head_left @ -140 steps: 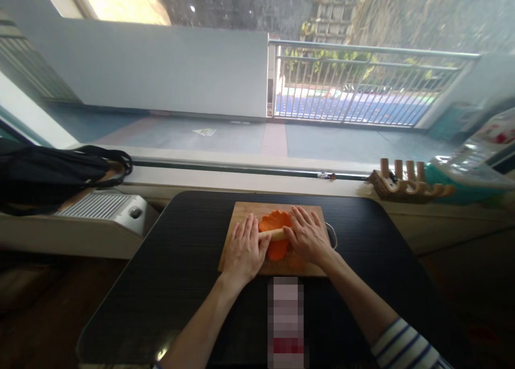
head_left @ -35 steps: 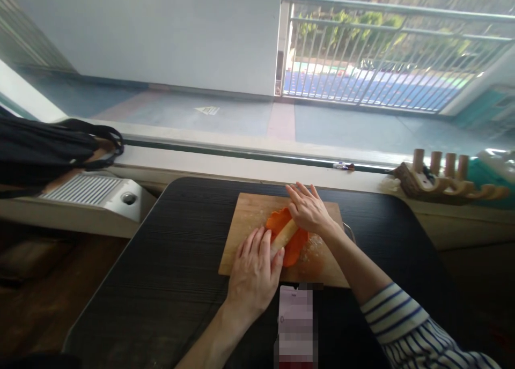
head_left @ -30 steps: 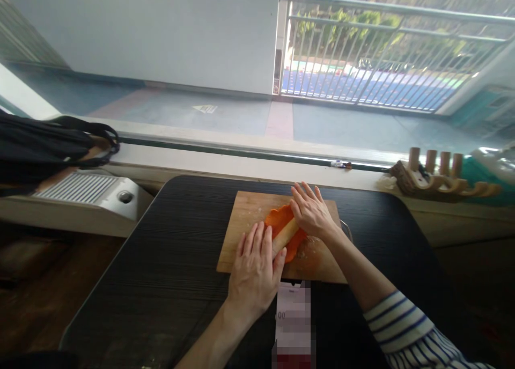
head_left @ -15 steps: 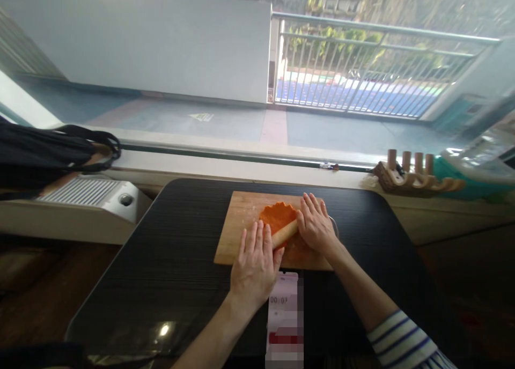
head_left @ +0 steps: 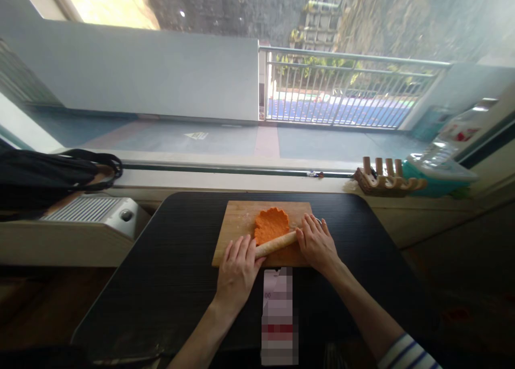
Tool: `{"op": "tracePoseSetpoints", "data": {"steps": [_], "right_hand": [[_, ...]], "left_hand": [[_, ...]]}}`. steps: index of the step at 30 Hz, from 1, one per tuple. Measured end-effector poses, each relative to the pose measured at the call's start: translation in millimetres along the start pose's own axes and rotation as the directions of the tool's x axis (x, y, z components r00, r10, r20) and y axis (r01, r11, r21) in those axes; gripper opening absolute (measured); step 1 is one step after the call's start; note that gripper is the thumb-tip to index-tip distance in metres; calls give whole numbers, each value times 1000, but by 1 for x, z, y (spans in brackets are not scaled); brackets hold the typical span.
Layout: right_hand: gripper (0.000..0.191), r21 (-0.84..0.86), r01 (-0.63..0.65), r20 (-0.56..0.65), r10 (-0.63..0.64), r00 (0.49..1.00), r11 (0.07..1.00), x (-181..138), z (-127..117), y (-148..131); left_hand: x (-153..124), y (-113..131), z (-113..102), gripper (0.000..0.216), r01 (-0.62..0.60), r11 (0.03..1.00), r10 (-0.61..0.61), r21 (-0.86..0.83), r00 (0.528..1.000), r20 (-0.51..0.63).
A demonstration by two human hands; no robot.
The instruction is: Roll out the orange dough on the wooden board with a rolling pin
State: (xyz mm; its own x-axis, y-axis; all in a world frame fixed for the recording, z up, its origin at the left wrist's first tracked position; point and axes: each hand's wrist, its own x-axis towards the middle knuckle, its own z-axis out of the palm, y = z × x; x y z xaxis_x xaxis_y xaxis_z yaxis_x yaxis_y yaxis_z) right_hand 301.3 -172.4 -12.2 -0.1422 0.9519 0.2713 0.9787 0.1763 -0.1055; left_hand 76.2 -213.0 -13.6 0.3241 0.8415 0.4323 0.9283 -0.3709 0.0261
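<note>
A wooden rolling pin (head_left: 277,243) lies slantwise across the near edge of a flat orange dough round (head_left: 271,225) with a ragged rim. The dough rests on a wooden cutting board (head_left: 233,219) on the dark table. At the pin's left end, my left hand (head_left: 238,267) is laid over it, fingers bent around the wood. My right hand (head_left: 317,245) holds the other end the same way. Both palms cover the pin's ends. Behind the right hand, part of a thin metal ring shows at the board's edge.
A phone (head_left: 277,310), partly blurred out, lies on the black table (head_left: 161,272) just in front of the board. On the windowsill at right stand a wooden rack with pegs (head_left: 386,181), a teal container (head_left: 442,178) and a plastic bottle (head_left: 458,133). A black bag (head_left: 48,168) is at left.
The rolling pin has come back toward me, from over the dough to its near edge, with both hands on it. More of the dough shows. The camera view has tilted up.
</note>
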Motion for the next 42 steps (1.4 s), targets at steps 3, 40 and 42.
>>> {"op": "tracePoseSetpoints", "data": {"steps": [3,40,42], "right_hand": [[43,62,26,-18,-25,1000,998,-4,0,-1],[40,124,5,74,-14,997,992,89,5,-25],[40,124,-30,109,16,994,992,93,4,-25]], "left_hand": [[0,-10,-7,29,-16,998,18,-63,999,28],[98,-40,26,49,347,938,-347,9,938,27],[103,-42,27,49,356,934,-356,-3,934,41]]}}
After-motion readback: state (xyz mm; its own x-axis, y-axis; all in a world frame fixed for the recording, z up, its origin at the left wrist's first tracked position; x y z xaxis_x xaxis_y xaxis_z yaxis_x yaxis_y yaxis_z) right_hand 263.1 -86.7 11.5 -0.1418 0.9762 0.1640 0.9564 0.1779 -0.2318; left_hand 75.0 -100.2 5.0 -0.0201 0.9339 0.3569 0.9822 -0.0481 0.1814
